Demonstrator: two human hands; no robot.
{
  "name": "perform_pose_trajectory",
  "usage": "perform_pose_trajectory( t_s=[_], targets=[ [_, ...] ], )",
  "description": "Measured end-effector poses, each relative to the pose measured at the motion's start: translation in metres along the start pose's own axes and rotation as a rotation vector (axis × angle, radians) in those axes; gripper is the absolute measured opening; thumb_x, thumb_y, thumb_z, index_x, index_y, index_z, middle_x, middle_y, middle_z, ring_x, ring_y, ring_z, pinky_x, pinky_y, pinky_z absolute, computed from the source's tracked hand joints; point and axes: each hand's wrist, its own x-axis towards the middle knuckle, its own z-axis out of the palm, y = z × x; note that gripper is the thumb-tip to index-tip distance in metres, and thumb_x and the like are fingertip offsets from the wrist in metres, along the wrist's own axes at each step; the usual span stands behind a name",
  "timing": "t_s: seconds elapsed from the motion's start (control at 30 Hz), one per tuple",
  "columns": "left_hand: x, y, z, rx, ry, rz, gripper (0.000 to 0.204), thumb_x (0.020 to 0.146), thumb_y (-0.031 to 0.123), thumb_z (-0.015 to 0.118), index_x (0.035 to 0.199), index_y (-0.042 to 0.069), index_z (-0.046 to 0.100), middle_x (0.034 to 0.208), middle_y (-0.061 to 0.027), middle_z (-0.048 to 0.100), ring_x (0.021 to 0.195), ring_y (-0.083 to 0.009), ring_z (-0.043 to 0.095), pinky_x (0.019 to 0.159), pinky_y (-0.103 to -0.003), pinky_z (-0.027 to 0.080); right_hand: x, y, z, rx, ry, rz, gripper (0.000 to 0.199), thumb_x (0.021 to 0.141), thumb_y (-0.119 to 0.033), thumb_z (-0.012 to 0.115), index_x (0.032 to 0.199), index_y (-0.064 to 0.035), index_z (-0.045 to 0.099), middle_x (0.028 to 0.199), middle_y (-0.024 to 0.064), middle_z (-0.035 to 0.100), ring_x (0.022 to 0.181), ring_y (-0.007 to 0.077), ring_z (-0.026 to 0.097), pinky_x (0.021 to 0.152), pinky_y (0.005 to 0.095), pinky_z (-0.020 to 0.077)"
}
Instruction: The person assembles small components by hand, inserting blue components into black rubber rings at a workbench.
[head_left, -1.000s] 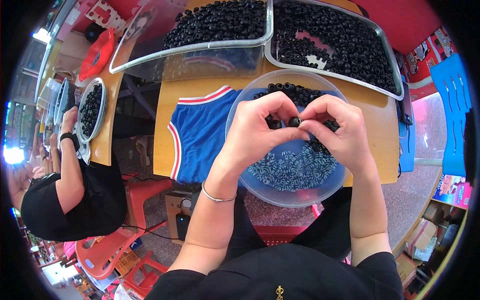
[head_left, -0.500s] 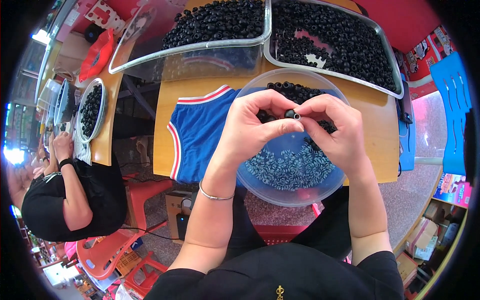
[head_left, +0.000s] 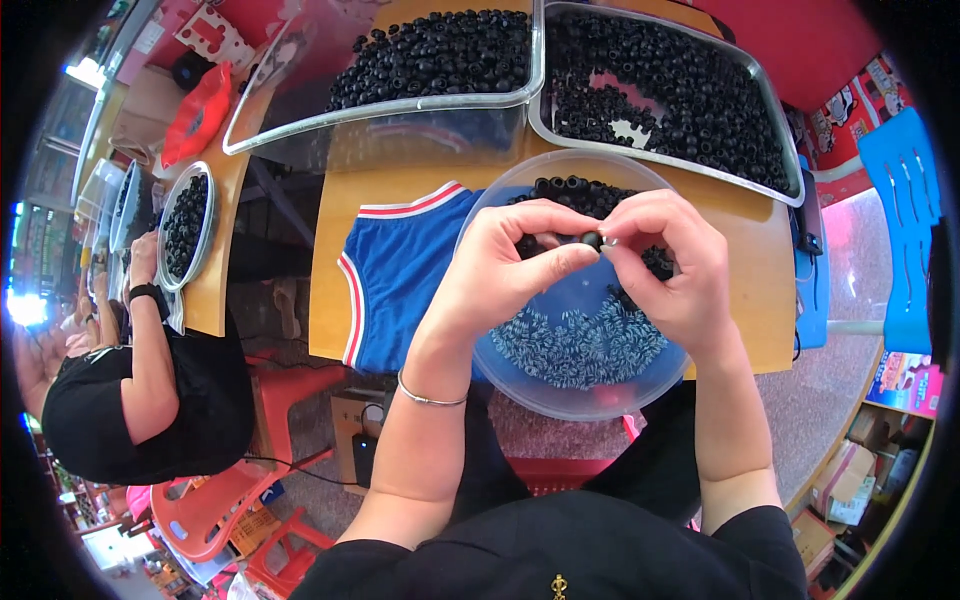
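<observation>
My left hand [head_left: 510, 262] pinches a small black round plastic piece [head_left: 592, 240] between thumb and forefinger. Against its right side, my right hand [head_left: 672, 255] has thumb and forefinger closed on a small silvery piece [head_left: 609, 241], too small to make out fully. Both hands are above a clear round tub [head_left: 590, 408]. Many small metal springs [head_left: 575, 345] lie in the tub's near part. Black plastic pieces [head_left: 575, 190] fill its far part, partly hidden behind my fingers.
Behind the tub stand a deep clear bin [head_left: 430, 105] and a shallower tray [head_left: 690, 160], both with black pieces. Blue cloth with striped trim [head_left: 395, 270] lies on the wooden table [head_left: 765, 300]. At left, another person [head_left: 150, 400] reaches beside a bowl of black pieces [head_left: 185, 225].
The black piece has turned, so its open end no longer faces up at me. My right fingertips have come to its side. The other person's hand has moved up toward the bowl.
</observation>
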Motion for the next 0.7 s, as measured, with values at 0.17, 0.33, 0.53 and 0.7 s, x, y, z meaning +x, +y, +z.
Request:
perform_pose_trajectory(
  t_s=[0.17,0.33,0.53,0.7],
  targets=[
    [-0.0018,0.006,-0.0012,-0.058,-0.025,-0.078,0.023,0.081,0.007,0.073,0.103,0.001,0.071,0.076,0.0044,0.063,0.065,0.0003,0.05,0.057,-0.015,0.04,0.0043,-0.0022,-0.0051,0.071,0.031,-0.024,0.019,0.076,0.006,0.069,0.093,-0.0023,0.068,0.089,0.006,0.065,0.074,0.0134,0.063,0.061,0.0244,0.0512],
    [-0.003,0.0085,-0.003,-0.126,-0.025,-0.081,0.023,0.082,0.007,0.073,0.104,0.001,0.071,0.074,0.0045,0.063,0.062,0.0011,0.049,0.052,-0.014,0.037,0.0051,-0.0036,-0.0061,0.025,-0.022,-0.054,0.016,0.074,0.005,0.072,0.087,-0.0035,0.07,0.086,0.0059,0.065,0.075,0.0136,0.064,0.061,0.023,0.0508],
    [-0.0048,0.0053,-0.0056,-0.186,-0.067,-0.106,0.022,0.083,0.008,0.071,0.105,0.002,0.071,0.07,0.0051,0.061,0.058,0.0013,0.047,0.05,-0.015,0.035,0.0029,-0.0059,-0.0062,0.024,-0.009,-0.016,0.016,0.07,0.004,0.076,0.083,-0.0044,0.071,0.086,0.0057,0.065,0.075,0.0126,0.064,0.059,0.0228,0.051],
    [-0.0041,0.008,-0.0041,-0.218,-0.092,-0.124,0.023,0.085,0.009,0.069,0.107,0.002,0.07,0.07,0.0053,0.061,0.058,0.0012,0.046,0.05,-0.015,0.034,0.0028,-0.0038,-0.0069,-0.082,-0.025,-0.125,0.02,0.068,-0.001,0.079,0.086,-0.0058,0.072,0.084,0.0059,0.065,0.073,0.0156,0.064,0.061,0.0257,0.0521]
  ],
)
